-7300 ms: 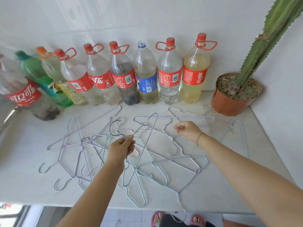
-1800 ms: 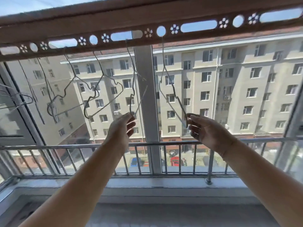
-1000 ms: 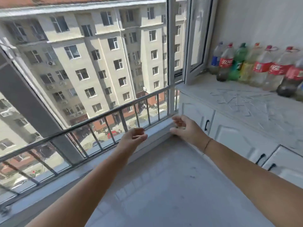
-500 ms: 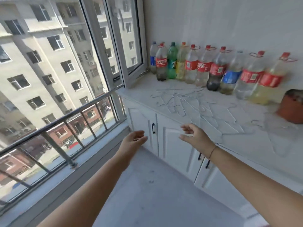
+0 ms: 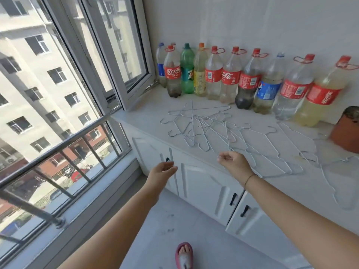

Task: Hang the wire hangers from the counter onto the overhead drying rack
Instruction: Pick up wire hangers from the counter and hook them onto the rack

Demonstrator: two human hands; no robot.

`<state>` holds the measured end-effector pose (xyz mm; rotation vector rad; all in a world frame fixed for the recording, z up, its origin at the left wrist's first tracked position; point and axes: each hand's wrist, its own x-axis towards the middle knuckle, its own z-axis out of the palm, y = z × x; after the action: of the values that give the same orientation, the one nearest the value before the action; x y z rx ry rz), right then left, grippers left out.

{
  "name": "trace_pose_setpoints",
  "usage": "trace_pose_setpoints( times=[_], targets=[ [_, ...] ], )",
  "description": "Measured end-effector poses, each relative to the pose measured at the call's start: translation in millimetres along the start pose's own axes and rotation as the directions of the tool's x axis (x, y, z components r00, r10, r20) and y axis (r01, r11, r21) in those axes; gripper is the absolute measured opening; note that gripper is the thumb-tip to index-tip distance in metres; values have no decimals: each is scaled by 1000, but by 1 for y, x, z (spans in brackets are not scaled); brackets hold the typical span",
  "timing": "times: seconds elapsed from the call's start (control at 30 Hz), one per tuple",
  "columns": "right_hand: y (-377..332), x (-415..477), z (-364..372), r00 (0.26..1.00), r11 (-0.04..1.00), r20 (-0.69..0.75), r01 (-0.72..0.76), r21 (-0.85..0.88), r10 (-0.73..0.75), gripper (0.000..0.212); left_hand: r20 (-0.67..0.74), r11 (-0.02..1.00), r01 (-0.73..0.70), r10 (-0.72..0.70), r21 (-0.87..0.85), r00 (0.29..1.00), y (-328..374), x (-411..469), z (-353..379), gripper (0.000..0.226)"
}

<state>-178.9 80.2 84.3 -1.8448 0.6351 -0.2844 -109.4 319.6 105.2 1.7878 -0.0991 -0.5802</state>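
The white counter (image 5: pixel 147 117) beside the window holds a tangled pile of wire hangers (image 5: pixel 213 129). Both the left hand (image 5: pixel 162 170) and right hand (image 5: pixel 236 164) reach loosely open and empty; lifting single hooks should avoid snags.

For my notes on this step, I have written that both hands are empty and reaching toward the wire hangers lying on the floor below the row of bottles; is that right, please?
Not quite: the wire hangers lie on the counter, not the floor. The head view shows them spread in front of the row of bottles, with the left hand and right hand both empty and reaching toward them.
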Motion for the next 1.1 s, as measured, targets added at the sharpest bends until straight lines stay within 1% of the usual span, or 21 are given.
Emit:
trace_pose_setpoints(
  times=[0.17, 0.27, 0.4, 0.5, 0.6, 0.7, 0.77, 0.9, 1.0, 1.03, 1.1],
  targets=[
    [0, 78, 26, 995, 996, -41, -87, 33, 88, 21, 52, 999, 43, -42, -11, 998, 8, 89, -1, 35],
    [0, 123, 39, 988, 990, -66, -139, 9, 139, 25, 81, 998, 63, -62, -4, 995, 17, 133, 0, 33],
    [8, 175, 53, 973, 979, -118, -203, -26, 198, 23, 114, 995, 99, -96, -15, 989, 27, 188, 0, 29],
    [18, 201, 59, 959, 964, -116, -264, -37, 258, 22, 123, 991, 134, -132, -6, 984, 31, 221, 2, 29],
    [31, 221, 64, 948, 943, -114, -310, -122, 297, 20, 132, 985, 174, -172, -5, 976, 30, 245, 5, 31],
    [41, 236, 70, 946, 913, -79, -324, -246, 314, 23, 127, 978, 209, -206, -15, 970, 28, 264, 9, 30],
    [44, 245, 73, 939, 892, -82, -343, -293, 334, 24, 125, 974, 226, -221, -23, 967, 28, 273, 12, 28],
    [46, 257, 79, 930, 854, -110, -366, -371, 351, 16, 112, 964, 261, -255, -42, 961, 25, 285, 21, 24],
    [49, 263, 81, 934, 860, -136, -359, -363, 332, 3, 115, 956, 288, -281, -51, 953, 26, 293, 31, 13],
    [50, 264, 81, 935, 868, -142, -354, -349, 324, 2, 121, 954, 294, -287, -50, 950, 27, 296, 35, 10],
    [49, 266, 79, 940, 895, -156, -338, -291, 304, 4, 142, 953, 297, -288, -54, 947, 29, 299, 44, 10]
  ],
)
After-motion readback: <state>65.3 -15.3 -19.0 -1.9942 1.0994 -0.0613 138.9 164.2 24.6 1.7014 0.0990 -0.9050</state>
